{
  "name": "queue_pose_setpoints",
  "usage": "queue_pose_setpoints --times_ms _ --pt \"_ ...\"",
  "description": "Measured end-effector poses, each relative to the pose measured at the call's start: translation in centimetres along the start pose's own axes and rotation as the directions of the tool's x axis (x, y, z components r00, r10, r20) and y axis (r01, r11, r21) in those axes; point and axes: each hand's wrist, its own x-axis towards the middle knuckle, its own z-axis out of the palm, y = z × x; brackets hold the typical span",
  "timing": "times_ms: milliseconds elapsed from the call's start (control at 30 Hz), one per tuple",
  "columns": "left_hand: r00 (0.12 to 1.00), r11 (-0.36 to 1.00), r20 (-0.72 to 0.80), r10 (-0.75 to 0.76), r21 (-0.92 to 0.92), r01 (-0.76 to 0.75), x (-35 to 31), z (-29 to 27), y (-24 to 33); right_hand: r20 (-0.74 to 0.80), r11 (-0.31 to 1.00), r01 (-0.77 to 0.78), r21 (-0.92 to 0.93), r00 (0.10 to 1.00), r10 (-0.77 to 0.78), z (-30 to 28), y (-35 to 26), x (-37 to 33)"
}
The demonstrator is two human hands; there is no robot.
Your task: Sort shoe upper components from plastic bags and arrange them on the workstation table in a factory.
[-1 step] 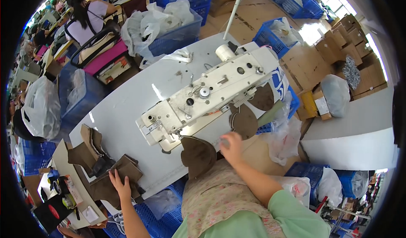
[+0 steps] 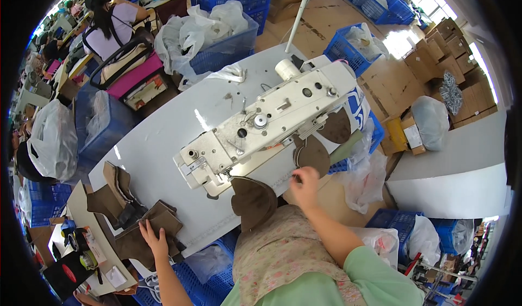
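Note:
My left hand lies with its fingers spread on a stack of dark brown fabric pieces at the table's left end. More curved brown pieces rest just beyond it. My right hand is curled closed above the table's near edge, with a small dark bit showing at its fingertips that I cannot make out. Left of that hand, a stitched brown piece sits by the needle end of a white sewing machine. Rounded brown pieces lie just beyond my right hand.
The grey table carries the machine and a crumpled white cloth. Blue crates with plastic bags stand behind and around it. A person sits at the far left. Cardboard boxes are piled at the far right.
My right hand has shifted slightly right, and its fingers have curled inward. My left hand stays on the brown stack.

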Motion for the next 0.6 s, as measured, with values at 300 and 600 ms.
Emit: queue_pose_setpoints --times_ms 300,600 --pt "0.985 0.988 -0.089 -0.149 -0.046 0.145 0.2 1.2 2.4 0.198 0.289 -0.743 0.604 0.491 0.849 -1.9 14.0 3.5" --pt "0.95 0.95 -0.075 -0.302 0.054 0.306 0.8 2.8 2.3 0.505 0.005 -0.718 0.696 0.495 0.707 -4.3 14.3 2.2"
